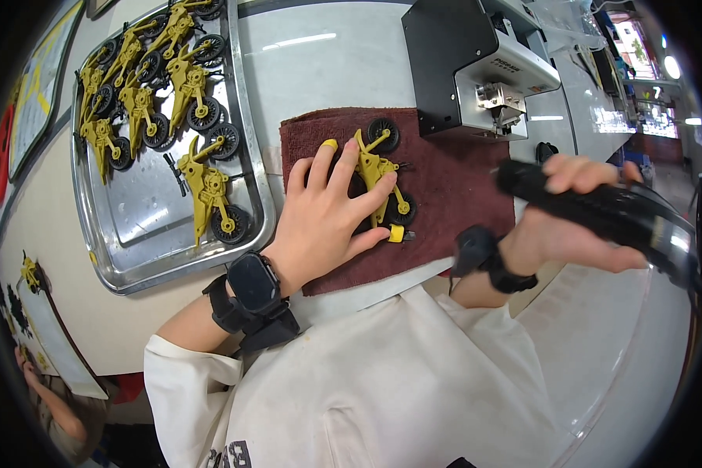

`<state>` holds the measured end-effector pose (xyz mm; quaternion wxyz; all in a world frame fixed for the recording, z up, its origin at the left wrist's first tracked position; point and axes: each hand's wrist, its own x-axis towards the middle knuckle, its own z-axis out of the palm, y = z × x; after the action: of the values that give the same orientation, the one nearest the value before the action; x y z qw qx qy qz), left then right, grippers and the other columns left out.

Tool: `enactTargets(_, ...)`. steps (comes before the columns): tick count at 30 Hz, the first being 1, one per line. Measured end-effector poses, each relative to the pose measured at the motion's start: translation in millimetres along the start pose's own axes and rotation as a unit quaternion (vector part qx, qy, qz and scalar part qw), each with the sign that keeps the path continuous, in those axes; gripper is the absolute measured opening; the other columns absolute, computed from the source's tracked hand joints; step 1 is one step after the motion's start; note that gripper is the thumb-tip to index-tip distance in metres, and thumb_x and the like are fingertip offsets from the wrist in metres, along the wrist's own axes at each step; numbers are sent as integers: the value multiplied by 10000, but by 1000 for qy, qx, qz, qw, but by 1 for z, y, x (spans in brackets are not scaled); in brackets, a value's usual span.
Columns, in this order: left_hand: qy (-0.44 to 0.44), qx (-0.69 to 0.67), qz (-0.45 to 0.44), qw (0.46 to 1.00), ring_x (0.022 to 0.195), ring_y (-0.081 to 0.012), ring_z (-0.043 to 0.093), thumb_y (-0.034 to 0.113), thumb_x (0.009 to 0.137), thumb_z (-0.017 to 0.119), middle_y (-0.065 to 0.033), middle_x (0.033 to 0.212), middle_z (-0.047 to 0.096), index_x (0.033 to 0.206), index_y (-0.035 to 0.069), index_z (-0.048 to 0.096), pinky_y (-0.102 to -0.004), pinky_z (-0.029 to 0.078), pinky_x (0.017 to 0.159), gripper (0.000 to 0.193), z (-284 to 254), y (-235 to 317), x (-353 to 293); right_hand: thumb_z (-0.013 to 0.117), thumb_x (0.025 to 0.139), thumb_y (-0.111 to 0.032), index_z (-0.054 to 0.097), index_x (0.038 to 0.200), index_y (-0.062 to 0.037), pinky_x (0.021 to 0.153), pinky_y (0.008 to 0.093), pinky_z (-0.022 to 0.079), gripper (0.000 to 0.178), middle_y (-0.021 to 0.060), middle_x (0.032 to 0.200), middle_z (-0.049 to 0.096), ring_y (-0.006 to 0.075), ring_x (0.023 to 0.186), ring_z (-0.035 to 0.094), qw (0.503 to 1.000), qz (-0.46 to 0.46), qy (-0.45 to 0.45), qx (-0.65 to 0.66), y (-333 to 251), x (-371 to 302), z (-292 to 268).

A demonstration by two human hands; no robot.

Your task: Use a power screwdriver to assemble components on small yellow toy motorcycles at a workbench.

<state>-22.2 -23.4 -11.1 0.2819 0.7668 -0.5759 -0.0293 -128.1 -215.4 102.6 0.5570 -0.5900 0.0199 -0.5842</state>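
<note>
On a maroon cloth (452, 195) lies a yellow toy motorcycle (376, 168) with black spoked wheels. My left hand (324, 203) is spread over it, index and middle fingertips on the yellow body, holding it against the cloth. A yellow covering wraps one of that hand's fingertips. By the thumb tip sits a small yellow piece (396, 233) with a dark end. Raised over the cloth's right side, my right hand (569, 222) is wrapped around a black electric screwdriver (593, 204), blurred by motion, pointing left.
A metal tray (132, 234) on the left holds several similar yellow motorcycles (207, 191). Beyond the cloth stands a black and grey bench machine (476, 74) with a metal mechanism in front. At the far lower left, another person's hand (27, 363) is near small yellow parts.
</note>
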Motion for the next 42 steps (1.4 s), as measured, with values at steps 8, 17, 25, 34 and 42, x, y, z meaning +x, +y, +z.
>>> enactTargets(8, 5, 5, 2, 1000, 1182, -391, 344, 477, 701, 695, -213, 1336, 364, 1250, 264, 527, -477, 291, 936, 612, -1, -1, 0, 293, 734, -841, 414, 1043, 6, 459, 286, 434, 910, 103, 569, 517, 199, 437, 491, 969, -15, 1, -249, 39, 57, 4)
enactTargets(17, 6, -13, 0, 1000, 1191, -379, 336, 492, 696, 693, -205, 1345, 362, 1255, 265, 529, -467, 280, 943, 625, 0, -2, 0, 414, 732, -802, 459, 1143, -31, 459, 320, 389, 875, 50, 608, 471, 158, 441, 442, 994, 94, -59, 10, 2, -9, 13)
enactTargets(25, 17, -15, -10, 1000, 1198, -370, 338, 446, 665, 728, -192, 1355, 363, 1259, 273, 526, -464, 290, 937, 650, 1, -2, -3, 516, 740, -735, 268, 1279, 39, 560, 402, 460, 975, 206, 798, 575, 289, 586, 564, 950, 117, -203, 206, 1, -59, 35)
enactTargets(34, 23, -28, -13, 999, 1191, -366, 348, 351, 607, 766, -189, 1358, 364, 1243, 268, 539, -466, 298, 924, 681, 1, -3, -4, 579, 707, -722, 274, 1247, 44, 593, 401, 470, 985, 223, 809, 576, 290, 619, 570, 935, 139, -244, 217, 11, -65, 35)
enactTargets(42, 23, -41, -15, 999, 1190, -367, 345, 345, 594, 775, -186, 1364, 358, 1236, 258, 546, -467, 302, 922, 688, 1, -2, -4, 678, 656, -667, 283, 1246, 42, 616, 402, 479, 1004, 221, 830, 587, 296, 647, 588, 935, 148, -251, 201, 11, -65, 35)
